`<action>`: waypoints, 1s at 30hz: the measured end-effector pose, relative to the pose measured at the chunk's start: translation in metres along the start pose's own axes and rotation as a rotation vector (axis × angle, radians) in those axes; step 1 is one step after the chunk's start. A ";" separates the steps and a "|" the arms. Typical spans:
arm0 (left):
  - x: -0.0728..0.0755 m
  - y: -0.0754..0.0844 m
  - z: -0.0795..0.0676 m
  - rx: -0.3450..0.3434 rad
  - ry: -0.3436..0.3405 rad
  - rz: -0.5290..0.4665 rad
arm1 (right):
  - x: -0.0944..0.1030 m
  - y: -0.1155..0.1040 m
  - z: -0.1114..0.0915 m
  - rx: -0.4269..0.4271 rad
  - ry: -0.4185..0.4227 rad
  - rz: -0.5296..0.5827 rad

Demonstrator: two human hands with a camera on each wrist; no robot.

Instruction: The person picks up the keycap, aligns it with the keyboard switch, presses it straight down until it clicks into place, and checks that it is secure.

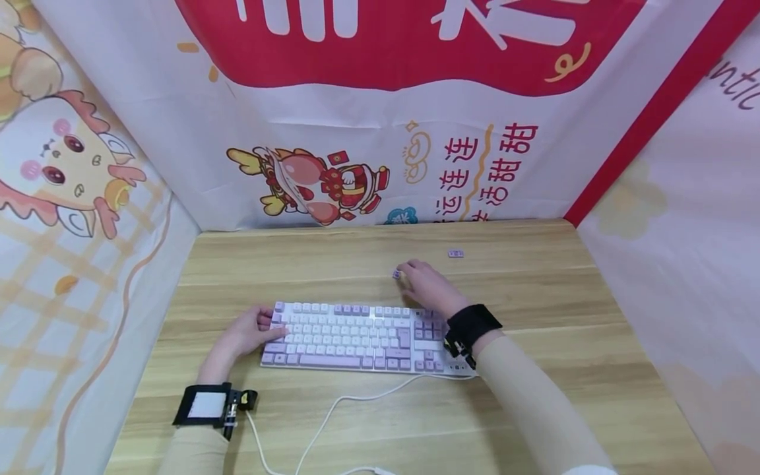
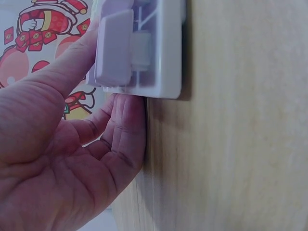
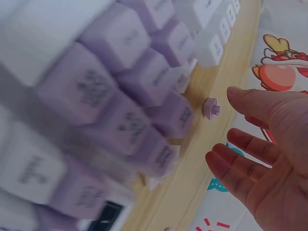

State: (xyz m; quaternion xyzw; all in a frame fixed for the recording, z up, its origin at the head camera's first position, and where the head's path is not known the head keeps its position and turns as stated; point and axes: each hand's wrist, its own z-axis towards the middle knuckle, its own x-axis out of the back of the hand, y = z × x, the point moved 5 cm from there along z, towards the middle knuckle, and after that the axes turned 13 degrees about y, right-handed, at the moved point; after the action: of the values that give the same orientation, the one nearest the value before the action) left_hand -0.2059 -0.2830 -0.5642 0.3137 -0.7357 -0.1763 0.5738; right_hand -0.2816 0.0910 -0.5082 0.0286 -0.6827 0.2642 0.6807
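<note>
A white and lilac keyboard (image 1: 350,340) lies on the wooden table, its white cable trailing off the front. My left hand (image 1: 252,328) grips its left end, thumb over the edge keys and the other fingers at the rim, as the left wrist view shows with a lilac keycap (image 2: 114,48) close up. Beyond the back edge, my right hand (image 1: 429,285) hovers with fingers spread loosely around a small loose lilac keycap (image 1: 396,274). In the right wrist view that keycap (image 3: 211,109) sits on the wood, its stem side showing, apart from thumb and fingertips.
Farther back right lies a small lilac piece (image 1: 456,253), seemingly more keycaps side by side. The white cable (image 1: 356,398) loops across the front of the table (image 1: 534,396). Printed cloth walls (image 1: 332,105) stand behind and on both sides.
</note>
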 end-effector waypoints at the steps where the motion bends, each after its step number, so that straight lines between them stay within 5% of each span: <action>1: 0.000 0.000 0.000 0.004 0.001 0.000 | -0.001 -0.001 0.003 0.001 -0.001 -0.002; 13: -0.002 0.000 -0.002 -0.007 0.010 0.004 | -0.014 -0.009 0.031 0.010 -0.065 -0.125; 30: -0.002 -0.003 0.000 -0.006 0.025 0.015 | -0.032 -0.011 0.029 0.021 -0.149 -0.200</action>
State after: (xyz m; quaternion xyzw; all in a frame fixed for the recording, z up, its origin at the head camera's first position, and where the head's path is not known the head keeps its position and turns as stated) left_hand -0.2046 -0.2833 -0.5674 0.3087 -0.7302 -0.1705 0.5852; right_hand -0.3018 0.0599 -0.5332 0.1233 -0.7222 0.1995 0.6507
